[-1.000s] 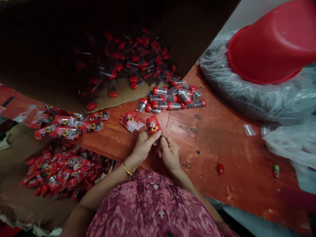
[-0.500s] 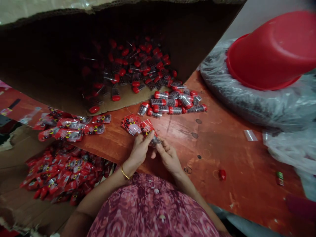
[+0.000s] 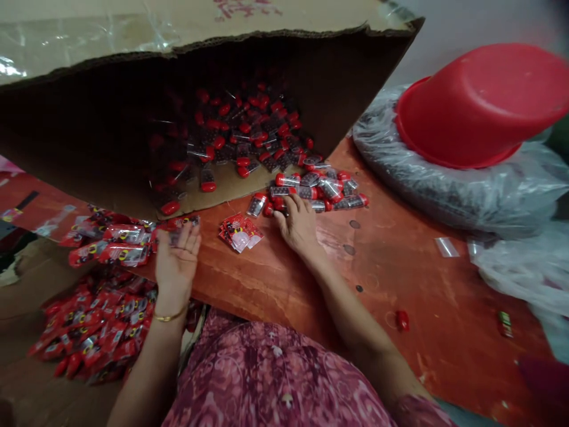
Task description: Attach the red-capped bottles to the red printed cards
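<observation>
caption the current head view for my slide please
Left hand open beside red packets, right hand at capped tubes by a cardboard box, red cards between the hands.

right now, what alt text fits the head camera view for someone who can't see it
A person's right hand is at a pile of red-capped clear tubes on a reddish table, before an open cardboard box holding more. The left hand is open beside red packets; a small bunch of red cards lies between the hands.
</observation>
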`<state>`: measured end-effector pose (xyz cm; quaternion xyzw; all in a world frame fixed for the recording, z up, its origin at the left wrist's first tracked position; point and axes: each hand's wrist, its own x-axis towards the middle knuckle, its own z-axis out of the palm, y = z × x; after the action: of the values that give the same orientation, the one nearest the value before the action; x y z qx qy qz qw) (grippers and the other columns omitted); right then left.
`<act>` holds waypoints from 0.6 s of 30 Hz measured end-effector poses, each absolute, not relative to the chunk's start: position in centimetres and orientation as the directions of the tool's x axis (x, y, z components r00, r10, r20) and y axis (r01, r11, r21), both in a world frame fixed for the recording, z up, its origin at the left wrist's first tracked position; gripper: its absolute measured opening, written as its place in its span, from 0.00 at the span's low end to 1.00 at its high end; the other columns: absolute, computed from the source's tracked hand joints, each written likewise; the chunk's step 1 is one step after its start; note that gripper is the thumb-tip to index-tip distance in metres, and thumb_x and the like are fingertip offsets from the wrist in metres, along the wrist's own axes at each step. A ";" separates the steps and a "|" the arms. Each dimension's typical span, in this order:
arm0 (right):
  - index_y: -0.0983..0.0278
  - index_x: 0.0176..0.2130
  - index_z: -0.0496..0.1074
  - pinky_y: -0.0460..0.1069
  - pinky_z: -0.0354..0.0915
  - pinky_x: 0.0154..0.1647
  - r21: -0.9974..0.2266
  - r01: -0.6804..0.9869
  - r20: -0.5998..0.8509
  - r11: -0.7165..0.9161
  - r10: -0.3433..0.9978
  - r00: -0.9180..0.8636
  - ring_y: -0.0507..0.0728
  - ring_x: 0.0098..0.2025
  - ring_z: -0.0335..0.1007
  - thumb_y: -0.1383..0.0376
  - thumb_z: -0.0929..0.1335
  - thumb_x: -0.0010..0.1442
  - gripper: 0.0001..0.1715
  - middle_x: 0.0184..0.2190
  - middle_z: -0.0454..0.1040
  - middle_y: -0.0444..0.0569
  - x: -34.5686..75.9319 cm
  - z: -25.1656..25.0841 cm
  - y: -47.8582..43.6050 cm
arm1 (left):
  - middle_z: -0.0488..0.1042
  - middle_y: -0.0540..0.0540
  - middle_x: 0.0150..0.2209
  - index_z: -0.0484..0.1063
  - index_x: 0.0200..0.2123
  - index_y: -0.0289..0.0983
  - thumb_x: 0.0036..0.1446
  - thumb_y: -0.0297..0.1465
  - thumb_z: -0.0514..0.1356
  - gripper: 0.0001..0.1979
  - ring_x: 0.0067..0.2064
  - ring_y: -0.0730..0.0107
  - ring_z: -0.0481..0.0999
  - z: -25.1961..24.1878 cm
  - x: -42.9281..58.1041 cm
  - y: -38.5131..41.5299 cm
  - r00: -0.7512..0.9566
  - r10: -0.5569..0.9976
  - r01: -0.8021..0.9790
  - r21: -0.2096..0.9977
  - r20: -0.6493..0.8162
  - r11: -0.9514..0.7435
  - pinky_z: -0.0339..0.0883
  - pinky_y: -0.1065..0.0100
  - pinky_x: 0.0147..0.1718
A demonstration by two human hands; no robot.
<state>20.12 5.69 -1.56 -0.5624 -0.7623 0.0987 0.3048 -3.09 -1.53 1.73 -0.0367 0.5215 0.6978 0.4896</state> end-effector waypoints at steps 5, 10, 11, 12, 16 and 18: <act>0.67 0.51 0.66 0.63 0.53 0.59 -0.328 0.814 0.380 0.480 0.855 -0.351 0.66 0.61 0.54 0.66 0.59 0.63 0.18 0.56 0.66 0.60 21.9 -3.9 6.8 | 0.79 0.37 0.37 0.73 0.35 0.32 0.59 0.48 0.47 0.26 0.41 0.65 0.79 1.5 -4.1 -2.0 -0.437 0.694 -0.649 0.734 -0.573 0.197 0.71 0.65 0.42; 0.64 0.51 0.64 0.67 0.52 0.59 -0.374 0.755 0.390 0.539 0.830 -0.399 0.65 0.63 0.51 0.75 0.59 0.52 0.26 0.56 0.66 0.57 25.5 -4.7 3.8 | 0.77 0.38 0.46 0.75 0.43 0.36 0.51 0.42 0.61 0.19 0.50 0.54 0.74 -0.7 -0.2 -2.5 -0.385 0.921 0.293 0.937 -0.067 0.190 0.62 0.53 0.53; 0.64 0.51 0.64 0.67 0.53 0.59 -0.387 0.745 0.394 0.543 0.828 -0.398 0.65 0.63 0.51 0.76 0.59 0.50 0.27 0.56 0.66 0.57 26.1 -4.8 3.2 | 0.74 0.39 0.51 0.75 0.44 0.38 0.51 0.40 0.61 0.19 0.56 0.52 0.69 -1.0 0.3 -2.3 -0.314 0.948 0.497 0.860 0.056 0.114 0.56 0.50 0.57; 0.64 0.50 0.64 0.67 0.55 0.58 -0.397 0.739 0.402 0.544 0.827 -0.393 0.65 0.63 0.52 0.75 0.60 0.49 0.28 0.55 0.66 0.57 26.7 -4.8 2.7 | 0.71 0.39 0.55 0.75 0.45 0.39 0.52 0.38 0.60 0.18 0.60 0.50 0.63 -1.3 0.6 -2.0 -0.233 0.964 0.647 0.761 0.130 0.054 0.51 0.48 0.60; 0.63 0.51 0.63 0.68 0.58 0.56 -0.394 0.757 0.445 0.522 0.828 -0.339 0.67 0.62 0.55 0.70 0.62 0.52 0.25 0.54 0.66 0.59 27.9 -5.2 1.4 | 0.66 0.39 0.59 0.76 0.45 0.40 0.56 0.34 0.57 0.15 0.63 0.47 0.56 -1.7 0.9 -0.9 -0.078 0.990 0.861 0.508 0.120 0.007 0.47 0.43 0.60; 0.63 0.51 0.63 0.67 0.59 0.56 -0.374 0.776 0.480 0.508 0.822 -0.307 0.67 0.61 0.56 0.67 0.63 0.54 0.23 0.53 0.67 0.59 27.9 -5.3 1.1 | 0.66 0.40 0.58 0.77 0.44 0.41 0.56 0.35 0.56 0.15 0.63 0.47 0.58 -1.9 0.9 -0.5 -0.079 0.991 0.876 0.482 0.105 0.018 0.49 0.43 0.59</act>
<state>27.92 1.09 -5.27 -0.4947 -0.8076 0.0358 0.3192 0.87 -0.54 -1.86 0.6657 0.7012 0.2183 0.1323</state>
